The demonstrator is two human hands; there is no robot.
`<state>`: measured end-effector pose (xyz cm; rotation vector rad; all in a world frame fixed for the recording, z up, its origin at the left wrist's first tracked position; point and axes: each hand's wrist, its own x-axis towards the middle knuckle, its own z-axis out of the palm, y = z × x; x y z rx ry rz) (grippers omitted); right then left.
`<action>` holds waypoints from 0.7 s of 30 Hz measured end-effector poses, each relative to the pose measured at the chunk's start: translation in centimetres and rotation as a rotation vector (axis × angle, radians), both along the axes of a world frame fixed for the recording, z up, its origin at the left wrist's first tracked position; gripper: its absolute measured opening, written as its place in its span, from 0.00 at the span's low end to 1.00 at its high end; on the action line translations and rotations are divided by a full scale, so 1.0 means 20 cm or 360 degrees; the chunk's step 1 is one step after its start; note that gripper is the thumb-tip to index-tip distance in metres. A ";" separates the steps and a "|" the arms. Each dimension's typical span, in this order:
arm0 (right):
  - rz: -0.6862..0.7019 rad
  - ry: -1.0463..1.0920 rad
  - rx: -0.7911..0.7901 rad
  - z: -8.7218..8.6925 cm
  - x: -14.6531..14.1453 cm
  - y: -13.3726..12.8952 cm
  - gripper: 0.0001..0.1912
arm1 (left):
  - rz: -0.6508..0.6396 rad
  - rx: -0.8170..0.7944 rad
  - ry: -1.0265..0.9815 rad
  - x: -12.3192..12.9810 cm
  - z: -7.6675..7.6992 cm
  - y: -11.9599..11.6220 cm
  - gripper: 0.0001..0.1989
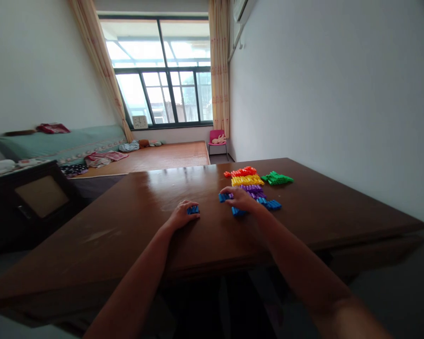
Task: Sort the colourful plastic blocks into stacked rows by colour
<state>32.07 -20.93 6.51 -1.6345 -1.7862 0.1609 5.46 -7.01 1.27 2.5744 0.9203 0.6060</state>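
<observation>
My left hand (183,214) is on the table with its fingers wrapped round a small group of blue pieces (193,210). To its right, my right hand (238,197) reaches over the piles, its fingers curled at a blue piece (224,197). More blue pieces (273,205) lie beside and below that hand. Purple pieces (254,190), a row of yellow pieces (247,180) and orange-red pieces (245,171) lie behind it. Green pieces (277,178) form a separate pile at the right.
The brown wooden table (127,226) extends toward both sides. A dark cabinet (38,202) stands at the left. Beyond the table are a bed (169,153), a pink chair (216,136) holding a soft toy, and a window. A wall runs along the right.
</observation>
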 end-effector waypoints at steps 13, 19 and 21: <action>-0.0276 0.0299 -0.0477 -0.15 0.76 -0.44 0.25 | -0.0158 -0.0028 -0.0025 0.08 -0.03 -0.02 0.23; -0.0348 -0.0009 -0.0121 0.01 0.48 -0.33 0.18 | -0.0314 -0.0392 -0.0102 -0.02 -0.02 0.04 0.36; -0.0128 0.0015 -0.0065 0.02 0.25 -0.24 0.15 | -0.0342 -0.0568 -0.0169 -0.06 -0.02 0.07 0.37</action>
